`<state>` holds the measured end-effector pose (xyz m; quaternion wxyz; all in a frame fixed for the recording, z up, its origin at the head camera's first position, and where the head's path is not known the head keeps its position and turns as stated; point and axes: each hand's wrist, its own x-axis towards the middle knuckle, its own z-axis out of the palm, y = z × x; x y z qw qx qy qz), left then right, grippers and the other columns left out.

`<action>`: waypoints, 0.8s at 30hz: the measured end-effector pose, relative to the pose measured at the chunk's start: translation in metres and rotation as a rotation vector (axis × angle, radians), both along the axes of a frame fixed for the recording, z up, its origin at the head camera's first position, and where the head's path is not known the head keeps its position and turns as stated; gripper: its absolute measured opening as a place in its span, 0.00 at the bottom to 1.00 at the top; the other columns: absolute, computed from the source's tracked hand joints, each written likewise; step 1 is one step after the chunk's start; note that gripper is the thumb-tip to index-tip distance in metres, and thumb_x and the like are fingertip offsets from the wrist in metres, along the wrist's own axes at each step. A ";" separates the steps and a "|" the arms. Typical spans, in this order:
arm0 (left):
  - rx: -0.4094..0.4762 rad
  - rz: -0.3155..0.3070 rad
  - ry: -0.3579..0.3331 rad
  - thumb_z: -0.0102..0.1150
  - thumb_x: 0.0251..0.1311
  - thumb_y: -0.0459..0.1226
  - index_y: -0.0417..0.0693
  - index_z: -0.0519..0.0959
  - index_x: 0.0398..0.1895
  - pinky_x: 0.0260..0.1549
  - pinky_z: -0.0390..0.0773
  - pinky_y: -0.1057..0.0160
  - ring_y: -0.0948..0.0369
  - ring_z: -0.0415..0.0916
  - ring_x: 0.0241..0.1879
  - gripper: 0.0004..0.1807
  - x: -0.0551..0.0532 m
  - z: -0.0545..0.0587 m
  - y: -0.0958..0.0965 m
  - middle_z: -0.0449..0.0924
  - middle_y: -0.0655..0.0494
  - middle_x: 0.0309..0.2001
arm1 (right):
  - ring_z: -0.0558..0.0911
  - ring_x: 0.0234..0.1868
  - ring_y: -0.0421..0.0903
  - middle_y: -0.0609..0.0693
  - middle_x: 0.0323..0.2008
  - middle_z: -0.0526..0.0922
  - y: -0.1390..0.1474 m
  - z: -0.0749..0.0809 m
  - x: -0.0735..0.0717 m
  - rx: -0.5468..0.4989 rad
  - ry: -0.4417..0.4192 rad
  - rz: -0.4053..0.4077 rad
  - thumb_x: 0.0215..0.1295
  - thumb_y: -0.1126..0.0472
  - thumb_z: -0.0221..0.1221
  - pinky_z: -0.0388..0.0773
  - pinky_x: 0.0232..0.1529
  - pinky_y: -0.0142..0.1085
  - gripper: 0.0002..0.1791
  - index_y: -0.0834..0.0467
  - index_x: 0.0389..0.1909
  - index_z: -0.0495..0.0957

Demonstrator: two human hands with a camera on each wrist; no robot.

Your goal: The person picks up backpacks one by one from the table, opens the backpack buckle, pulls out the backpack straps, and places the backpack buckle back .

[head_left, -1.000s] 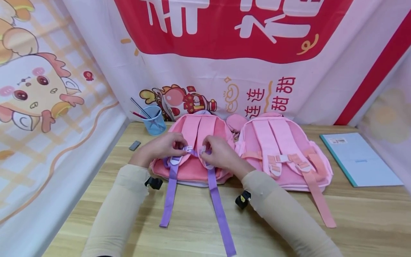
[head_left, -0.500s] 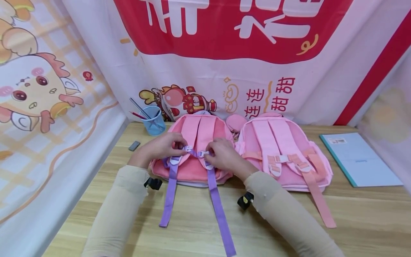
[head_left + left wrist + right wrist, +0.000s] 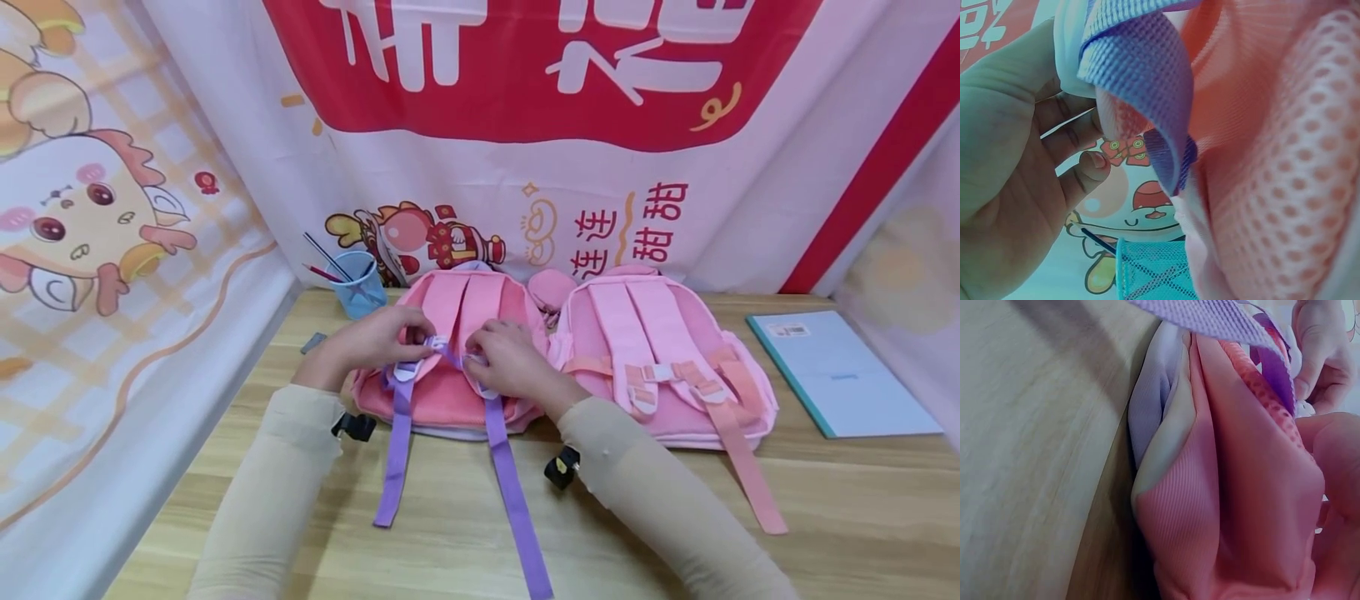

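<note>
Wood-grain worktop [image 3: 450, 500], and near its back edge, left of middle, a pink backpack [image 3: 442, 407] is set back side up, probably so it can be reached easily from the front edge. Left hand [image 3: 378, 343] and right hand [image 3: 510, 358] are both pinched closed, likely for steadiness: a white buckle [image 3: 437, 342] is clamped between the left thumb and fingertips, and a mostly hidden white fitting [image 3: 471, 359] is caught between the right ones.

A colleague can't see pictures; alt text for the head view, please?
A person's left hand and right hand pinch a purple strap across a pink backpack on a wooden table. To its right are a second pink backpack and a pale blue folder; at left, a blue pencil cup.
</note>
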<state>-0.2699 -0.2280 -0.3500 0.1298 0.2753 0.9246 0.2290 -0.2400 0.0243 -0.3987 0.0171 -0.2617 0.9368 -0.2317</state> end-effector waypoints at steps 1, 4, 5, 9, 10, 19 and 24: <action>0.003 -0.004 0.006 0.72 0.71 0.43 0.52 0.87 0.51 0.41 0.81 0.60 0.58 0.78 0.39 0.11 0.000 0.001 -0.001 0.83 0.56 0.41 | 0.75 0.59 0.54 0.51 0.53 0.83 -0.002 0.000 -0.001 0.005 0.003 0.006 0.76 0.50 0.65 0.67 0.68 0.54 0.16 0.55 0.56 0.86; 0.009 -0.014 0.019 0.72 0.71 0.42 0.51 0.87 0.51 0.41 0.81 0.61 0.58 0.78 0.40 0.11 -0.002 0.003 -0.002 0.83 0.55 0.41 | 0.76 0.61 0.55 0.52 0.56 0.83 -0.007 0.000 -0.003 0.010 0.003 0.017 0.75 0.48 0.66 0.67 0.66 0.54 0.19 0.55 0.58 0.85; 0.008 -0.014 0.020 0.72 0.71 0.42 0.51 0.87 0.51 0.41 0.81 0.61 0.58 0.78 0.40 0.11 -0.002 0.003 -0.002 0.83 0.55 0.41 | 0.76 0.61 0.55 0.52 0.57 0.83 -0.009 0.000 -0.004 0.008 -0.001 0.018 0.75 0.48 0.66 0.67 0.65 0.54 0.20 0.55 0.59 0.85; 0.010 0.006 0.006 0.72 0.71 0.43 0.52 0.87 0.52 0.43 0.82 0.60 0.57 0.79 0.41 0.11 -0.002 0.006 -0.004 0.84 0.55 0.43 | 0.76 0.63 0.56 0.52 0.58 0.83 -0.015 0.000 -0.007 -0.003 -0.036 0.038 0.75 0.47 0.67 0.68 0.65 0.54 0.23 0.54 0.64 0.84; 0.010 0.011 0.002 0.72 0.71 0.43 0.53 0.87 0.52 0.45 0.83 0.60 0.57 0.79 0.42 0.11 -0.001 0.007 -0.004 0.84 0.56 0.43 | 0.76 0.63 0.56 0.52 0.57 0.84 -0.017 0.000 -0.008 -0.008 -0.047 0.044 0.75 0.47 0.67 0.68 0.65 0.54 0.24 0.54 0.65 0.83; 0.021 -0.003 0.027 0.68 0.74 0.39 0.51 0.86 0.55 0.54 0.83 0.54 0.56 0.79 0.48 0.10 -0.001 0.011 -0.006 0.85 0.55 0.50 | 0.81 0.54 0.51 0.51 0.47 0.88 -0.024 0.000 -0.015 -0.078 -0.062 0.087 0.79 0.51 0.64 0.75 0.64 0.50 0.16 0.57 0.57 0.85; 0.041 -0.002 0.060 0.66 0.75 0.36 0.49 0.84 0.54 0.57 0.81 0.51 0.54 0.78 0.50 0.09 -0.001 0.010 -0.008 0.84 0.53 0.50 | 0.84 0.48 0.47 0.51 0.47 0.89 -0.025 0.001 -0.015 -0.167 -0.132 0.064 0.79 0.54 0.62 0.82 0.60 0.45 0.15 0.58 0.58 0.84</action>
